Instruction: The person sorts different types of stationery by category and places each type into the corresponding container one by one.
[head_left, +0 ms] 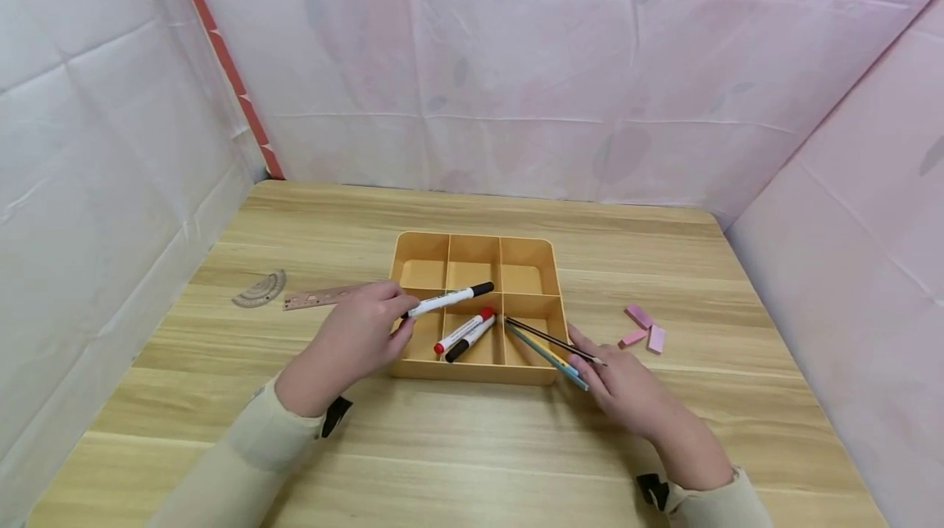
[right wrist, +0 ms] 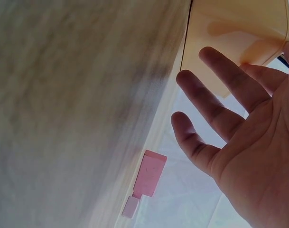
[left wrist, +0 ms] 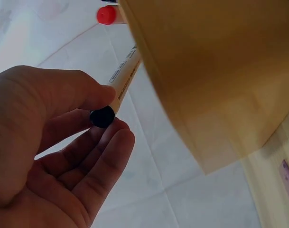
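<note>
My left hand pinches a white marker near its dark end, between thumb and fingers. The marker's black cap points right, over the divided tan box. Inside the front middle compartment, a red-capped marker lies beside a black-capped marker. Several pencils slant from the front right compartment out over the rim. My right hand is at the box's right side, its three lower fingers spread and fairly straight. Its thumb is beside the pencils' outer ends, partly cut off in the right wrist view.
Three pink erasers lie on the wooden table right of the box. A clear protractor and a pinkish ruler lie to the left, the ruler partly behind my left hand. Pale cloth walls enclose the back and sides.
</note>
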Demonstrator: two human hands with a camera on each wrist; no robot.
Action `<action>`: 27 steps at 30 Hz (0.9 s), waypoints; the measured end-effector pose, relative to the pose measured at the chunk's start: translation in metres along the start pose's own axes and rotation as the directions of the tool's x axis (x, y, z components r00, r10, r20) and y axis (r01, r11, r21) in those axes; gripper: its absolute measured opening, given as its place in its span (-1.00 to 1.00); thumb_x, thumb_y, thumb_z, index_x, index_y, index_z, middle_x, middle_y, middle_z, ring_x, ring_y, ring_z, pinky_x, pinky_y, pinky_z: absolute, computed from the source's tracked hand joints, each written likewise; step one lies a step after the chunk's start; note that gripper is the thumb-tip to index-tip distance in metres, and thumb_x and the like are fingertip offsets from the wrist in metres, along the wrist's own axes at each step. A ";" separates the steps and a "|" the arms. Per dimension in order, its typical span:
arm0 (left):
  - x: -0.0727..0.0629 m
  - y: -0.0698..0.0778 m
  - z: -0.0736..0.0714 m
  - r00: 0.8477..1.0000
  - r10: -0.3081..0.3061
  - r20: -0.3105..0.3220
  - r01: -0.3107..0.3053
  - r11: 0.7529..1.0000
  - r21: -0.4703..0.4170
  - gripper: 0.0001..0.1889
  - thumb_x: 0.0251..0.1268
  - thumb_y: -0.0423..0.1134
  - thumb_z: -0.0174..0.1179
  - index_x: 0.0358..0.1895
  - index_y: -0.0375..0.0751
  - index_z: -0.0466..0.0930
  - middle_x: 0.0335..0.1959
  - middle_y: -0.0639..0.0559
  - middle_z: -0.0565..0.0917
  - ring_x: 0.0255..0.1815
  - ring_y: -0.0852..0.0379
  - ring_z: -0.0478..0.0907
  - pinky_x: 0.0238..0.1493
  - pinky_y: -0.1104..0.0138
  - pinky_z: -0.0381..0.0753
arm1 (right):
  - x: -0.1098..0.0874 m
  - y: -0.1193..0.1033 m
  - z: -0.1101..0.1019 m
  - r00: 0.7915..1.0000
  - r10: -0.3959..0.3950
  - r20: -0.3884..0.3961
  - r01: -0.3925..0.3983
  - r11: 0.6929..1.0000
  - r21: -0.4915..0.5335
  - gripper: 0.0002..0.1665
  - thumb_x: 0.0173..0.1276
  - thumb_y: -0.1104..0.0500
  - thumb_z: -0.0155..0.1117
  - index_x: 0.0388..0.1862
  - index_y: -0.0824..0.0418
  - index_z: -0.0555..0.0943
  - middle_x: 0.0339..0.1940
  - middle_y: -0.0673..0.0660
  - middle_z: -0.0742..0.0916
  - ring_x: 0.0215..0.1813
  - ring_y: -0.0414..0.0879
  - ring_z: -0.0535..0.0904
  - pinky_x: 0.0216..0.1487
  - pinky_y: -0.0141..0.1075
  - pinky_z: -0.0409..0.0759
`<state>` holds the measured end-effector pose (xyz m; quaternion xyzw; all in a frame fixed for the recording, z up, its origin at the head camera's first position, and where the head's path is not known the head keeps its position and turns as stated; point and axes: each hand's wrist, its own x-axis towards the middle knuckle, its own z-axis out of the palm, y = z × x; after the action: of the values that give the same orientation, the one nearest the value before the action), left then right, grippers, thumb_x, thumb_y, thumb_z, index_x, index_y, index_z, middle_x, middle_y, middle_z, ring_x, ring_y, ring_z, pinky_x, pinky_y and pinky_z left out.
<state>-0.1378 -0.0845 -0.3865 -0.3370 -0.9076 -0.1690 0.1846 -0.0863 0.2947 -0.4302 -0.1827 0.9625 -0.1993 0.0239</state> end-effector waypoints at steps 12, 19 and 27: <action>-0.007 0.006 -0.008 0.999 0.048 -0.014 -0.047 0.999 0.007 -0.83 0.10 -0.37 0.53 -0.22 -0.28 0.82 -0.35 0.01 0.71 -0.41 0.17 0.55 -0.40 0.37 0.64 | 0.001 0.000 -0.001 1.000 0.005 0.000 -0.005 1.000 -0.003 -0.40 0.67 0.02 0.08 0.55 0.25 0.41 -0.03 0.26 0.79 0.00 0.07 0.73 0.05 0.10 0.68; -0.004 0.008 0.002 0.997 0.075 0.004 -0.075 0.997 0.004 -0.84 0.09 -0.40 0.51 -0.23 -0.29 0.82 -0.37 0.00 0.69 -0.45 0.18 0.54 -0.40 0.36 0.64 | 0.001 0.003 0.002 1.000 0.014 0.005 -0.013 1.000 -0.007 -0.39 0.68 0.00 0.07 0.56 0.24 0.40 -0.05 0.25 0.79 -0.02 0.04 0.73 0.04 0.09 0.69; 0.000 0.008 0.010 0.997 0.076 0.034 -0.076 0.997 0.000 -0.84 0.13 -0.35 0.50 -0.20 -0.26 0.83 -0.36 0.02 0.69 -0.41 0.18 0.56 -0.38 0.35 0.66 | 0.001 0.000 0.000 0.999 0.029 0.020 -0.029 1.000 0.007 -0.39 0.69 0.00 0.05 0.57 0.22 0.39 0.07 0.35 0.77 0.10 0.19 0.72 0.15 0.18 0.65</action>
<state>-0.1345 -0.0745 -0.3938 -0.3740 -0.8973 -0.1557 0.1755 -0.0870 0.2943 -0.4302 -0.1708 0.9639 -0.2008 0.0372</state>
